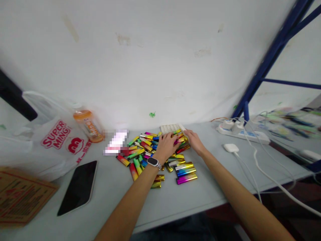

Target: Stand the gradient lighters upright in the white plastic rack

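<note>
A heap of shiny, multicoloured lighters (136, 153) is spread over the grey table. My left hand (166, 145), with a watch on its wrist, lies over the heap, its fingers stretched out to the right across several lighters. Behind the hand, a white gridded tray (169, 128) shows in part; the lighters and hand cover the rest. My right hand (195, 141) is closed at the tray's right edge beside more lighters, its fingertips partly hidden. Nearer to me, a few lighters (186, 172) lie side by side.
At left are a black-screened tablet (79, 187), a cardboard box (25, 197), a white plastic bag (57, 144) and an orange drink bottle (89, 125). A power strip (243, 132), a white charger (231, 148) and loose cables lie right. A wall stands behind the table.
</note>
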Action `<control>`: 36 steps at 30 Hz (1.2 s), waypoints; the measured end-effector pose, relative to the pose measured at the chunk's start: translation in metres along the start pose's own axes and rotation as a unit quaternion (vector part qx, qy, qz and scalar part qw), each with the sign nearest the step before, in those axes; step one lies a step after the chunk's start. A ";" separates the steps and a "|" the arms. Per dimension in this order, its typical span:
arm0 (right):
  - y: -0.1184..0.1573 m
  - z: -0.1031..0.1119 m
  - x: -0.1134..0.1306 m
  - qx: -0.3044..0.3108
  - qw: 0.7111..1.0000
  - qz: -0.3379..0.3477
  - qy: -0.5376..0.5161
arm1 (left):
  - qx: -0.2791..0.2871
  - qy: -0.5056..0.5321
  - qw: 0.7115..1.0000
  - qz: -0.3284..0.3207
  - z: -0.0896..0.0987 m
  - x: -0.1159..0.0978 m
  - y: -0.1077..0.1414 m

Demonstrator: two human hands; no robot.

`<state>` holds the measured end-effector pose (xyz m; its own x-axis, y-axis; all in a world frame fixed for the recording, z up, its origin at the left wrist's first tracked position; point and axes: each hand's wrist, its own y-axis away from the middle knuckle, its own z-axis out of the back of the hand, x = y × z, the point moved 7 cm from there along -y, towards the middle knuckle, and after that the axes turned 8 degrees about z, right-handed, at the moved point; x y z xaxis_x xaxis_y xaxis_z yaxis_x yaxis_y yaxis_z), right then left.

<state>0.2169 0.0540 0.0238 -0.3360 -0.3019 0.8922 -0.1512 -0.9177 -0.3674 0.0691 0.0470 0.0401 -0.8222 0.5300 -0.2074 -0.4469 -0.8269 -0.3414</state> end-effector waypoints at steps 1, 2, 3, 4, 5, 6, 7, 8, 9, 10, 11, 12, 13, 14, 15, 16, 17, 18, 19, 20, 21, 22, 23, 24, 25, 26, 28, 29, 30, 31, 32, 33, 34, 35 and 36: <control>-0.001 0.003 -0.002 -0.010 1.000 -0.001 0.004 | 0.000 -0.005 1.000 0.003 0.000 0.001 0.001; -0.001 0.005 -0.005 -0.019 1.000 -0.002 0.006 | 0.002 -0.008 1.000 0.005 -0.001 0.001 0.001; -0.001 0.007 -0.006 -0.024 1.000 -0.003 0.008 | 0.002 -0.009 1.000 0.006 -0.002 0.002 0.002; -0.002 0.007 -0.007 -0.027 1.000 -0.002 0.011 | 0.002 -0.008 1.000 0.007 -0.002 0.002 0.002; -0.002 0.007 -0.007 -0.026 1.000 0.003 0.014 | 0.000 -0.005 1.000 0.008 -0.002 0.001 0.002; -0.002 0.007 -0.006 -0.023 1.000 0.010 0.017 | -0.003 -0.001 1.000 0.010 -0.002 0.001 0.002; -0.001 0.005 -0.004 -0.017 0.999 0.018 0.019 | -0.004 0.002 1.000 0.013 -0.002 0.000 0.001; -0.001 0.004 -0.002 -0.011 0.999 0.024 0.018 | -0.005 0.005 1.000 0.016 -0.002 -0.001 -0.001; 0.000 0.002 -0.001 -0.004 1.000 0.024 0.014 | -0.004 0.007 1.000 0.017 -0.003 -0.002 -0.002; 0.001 0.000 0.000 0.003 1.000 0.020 0.007 | -0.001 0.007 1.000 0.018 -0.004 -0.003 -0.004; 0.002 -0.003 0.000 0.009 1.000 0.012 -0.001 | 0.003 0.006 1.000 0.017 -0.005 -0.004 -0.007; 0.003 -0.004 -0.001 0.014 1.000 0.006 -0.008 | 0.008 0.004 1.000 0.016 -0.006 -0.005 -0.009; 0.004 -0.006 -0.001 0.016 1.000 0.002 -0.013 | 0.012 0.003 1.000 0.015 -0.007 -0.006 -0.010; 0.005 -0.006 -0.001 0.017 1.000 0.001 -0.016 | 0.017 0.001 1.000 0.014 -0.008 -0.006 -0.012; 0.005 -0.007 -0.001 0.018 1.000 0.002 -0.017 | 0.021 0.000 1.000 0.013 -0.009 -0.007 -0.013; 0.005 -0.007 -0.001 0.017 1.000 0.003 -0.019 | 0.025 -0.003 1.000 0.012 -0.009 -0.006 -0.013; 0.005 -0.007 -0.002 0.015 1.000 0.003 -0.020 | 0.027 -0.006 1.000 0.012 -0.010 -0.006 -0.013; 0.005 -0.006 -0.004 0.012 1.000 -0.001 -0.020 | 0.029 -0.010 0.999 0.012 -0.009 -0.005 -0.013; 0.004 -0.004 -0.006 0.005 1.000 -0.005 -0.017 | 0.031 -0.015 0.999 0.014 -0.009 -0.004 -0.012; 0.003 -0.001 -0.007 -0.004 1.000 -0.009 -0.011 | 0.033 -0.019 0.999 0.016 -0.009 -0.003 -0.011; 0.002 0.002 -0.008 -0.015 1.000 -0.012 -0.002 | 0.037 -0.023 0.999 0.017 -0.009 -0.001 -0.010; 0.001 0.005 -0.009 -0.025 1.000 -0.014 0.010 | 0.041 -0.025 0.999 0.018 -0.010 0.000 -0.009; 0.001 0.009 -0.010 -0.034 0.999 -0.015 0.021 | 0.044 -0.025 0.999 0.020 -0.010 0.001 -0.009; 0.000 0.012 -0.010 -0.041 0.999 -0.015 0.029 | 0.045 -0.024 0.998 0.021 -0.010 0.001 -0.008; -0.001 0.014 -0.011 -0.046 0.998 -0.016 0.034 | 0.046 -0.022 0.998 0.022 -0.010 0.002 -0.008; -0.001 0.016 -0.011 -0.050 0.998 -0.017 0.036 | 0.046 -0.020 0.998 0.023 -0.009 0.002 -0.008; -0.002 0.018 -0.011 -0.057 0.998 -0.020 0.035 | 0.046 -0.017 0.998 0.030 -0.009 0.003 -0.007; -0.002 0.018 -0.011 -0.059 0.997 -0.020 0.034 | 0.044 -0.016 0.998 0.034 -0.009 0.004 -0.007; -0.001 0.019 -0.010 -0.061 0.997 -0.018 0.034 | 0.043 -0.016 0.998 0.037 -0.009 0.004 -0.007; -0.001 0.019 -0.009 -0.061 0.997 -0.014 0.035 | 0.040 -0.016 0.998 0.039 -0.009 0.005 -0.007; 0.000 0.019 -0.008 -0.059 0.998 -0.006 0.036 | 0.037 -0.017 0.998 0.038 -0.009 0.004 -0.008; 0.001 0.018 -0.006 -0.055 0.998 0.004 0.037 | 0.034 -0.019 0.999 0.035 -0.009 0.004 -0.008; 0.002 0.017 -0.004 -0.048 0.998 0.015 0.036 | 0.032 -0.023 0.999 0.031 -0.009 0.003 -0.009; 0.003 0.015 -0.002 -0.038 0.998 0.024 0.033 | 0.029 -0.027 0.999 0.027 -0.009 0.002 -0.010; 0.004 0.012 -0.001 -0.025 0.999 0.030 0.028 | 0.026 -0.031 0.999 0.024 -0.010 0.000 -0.011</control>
<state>0.2278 0.0478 0.0249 -0.3965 -0.3406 0.8525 -0.1755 -0.8834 -0.4345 0.0775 0.0581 0.0351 -0.8629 0.4778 -0.1645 -0.4223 -0.8606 -0.2847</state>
